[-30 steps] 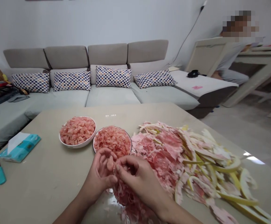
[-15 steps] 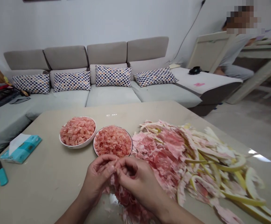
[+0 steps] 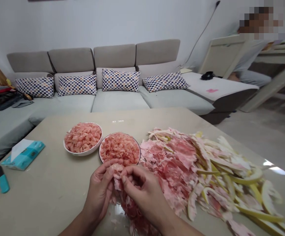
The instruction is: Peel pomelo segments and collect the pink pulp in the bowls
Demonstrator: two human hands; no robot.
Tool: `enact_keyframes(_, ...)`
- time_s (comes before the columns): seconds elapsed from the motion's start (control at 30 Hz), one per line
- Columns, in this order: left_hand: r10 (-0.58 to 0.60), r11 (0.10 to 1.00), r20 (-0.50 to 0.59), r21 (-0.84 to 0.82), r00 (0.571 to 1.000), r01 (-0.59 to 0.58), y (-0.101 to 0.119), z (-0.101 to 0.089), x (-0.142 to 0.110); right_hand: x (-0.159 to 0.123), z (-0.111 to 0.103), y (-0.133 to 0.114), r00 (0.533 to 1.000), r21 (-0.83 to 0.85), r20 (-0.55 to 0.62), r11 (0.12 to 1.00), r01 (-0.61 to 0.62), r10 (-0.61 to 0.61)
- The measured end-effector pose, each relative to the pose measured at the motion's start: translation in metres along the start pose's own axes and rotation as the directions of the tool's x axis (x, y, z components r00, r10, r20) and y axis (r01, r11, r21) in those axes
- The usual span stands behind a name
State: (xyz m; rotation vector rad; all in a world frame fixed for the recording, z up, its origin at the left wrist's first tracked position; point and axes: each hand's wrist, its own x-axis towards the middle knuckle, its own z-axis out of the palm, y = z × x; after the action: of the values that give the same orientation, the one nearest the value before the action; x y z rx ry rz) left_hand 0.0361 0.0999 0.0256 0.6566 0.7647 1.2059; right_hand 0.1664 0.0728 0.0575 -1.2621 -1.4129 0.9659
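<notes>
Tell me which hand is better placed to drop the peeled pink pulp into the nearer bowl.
Left, probably: the left hand holds the pulp piece just below the nearer bowl; the right hand sits lower, over the peel pile.

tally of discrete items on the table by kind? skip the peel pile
Bowls of pink pulp: 2
Tissue pack: 1
Teal knife: 1
Total: 4

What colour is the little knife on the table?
The small knife at the table's left edge has a teal handle and a black top; the head view shows it.
</notes>
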Motion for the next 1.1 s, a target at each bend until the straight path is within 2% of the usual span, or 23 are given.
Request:
enact_keyframes(0.07,-0.003,1.000,0.004,-0.013,1.000,0.003,0.000,-0.001,0.000,0.000,0.001,0.000,1.000,-0.001,0.001,1.000,0.011,-0.011)
enact_keyframes(0.3,-0.120,0.992,0.177,-0.007,0.977,0.123,-0.002,0.000,-0.004,0.005,-0.009,-0.003,1.000,-0.047,-0.020,0.999,0.021,-0.022)
enact_keyframes(0.47,-0.093,0.995,0.168,-0.008,0.981,0.096,0.000,-0.003,-0.002,0.005,-0.012,-0.003,0.999,-0.116,0.018,0.992,0.050,-0.049)
enact_keyframes(0.67,-0.099,0.994,0.137,-0.035,0.986,0.104,0.000,-0.003,0.004,0.005,-0.014,0.003,0.983,-0.211,0.107,0.963,0.170,-0.150)
enact_keyframes(0.73,-0.098,0.995,0.127,0.000,0.987,0.098,0.000,-0.003,0.004,0.007,-0.018,0.004,0.981,-0.245,0.082,0.951,0.189,-0.173)
enact_keyframes(0.83,-0.084,0.993,0.113,0.094,0.990,0.074,0.000,-0.003,0.002,0.009,-0.023,0.006,0.974,-0.282,-0.018,0.936,0.212,-0.226)
enact_keyframes(0.97,-0.035,0.975,0.146,0.224,0.989,0.001,0.000,-0.006,0.001,0.010,-0.019,0.009,0.970,-0.262,0.017,0.935,0.238,-0.242)
enact_keyframes(1.1,0.056,0.936,0.145,0.338,0.988,-0.103,-0.001,-0.007,0.005,0.011,-0.011,0.014,0.976,-0.316,0.010,0.925,0.210,-0.218)
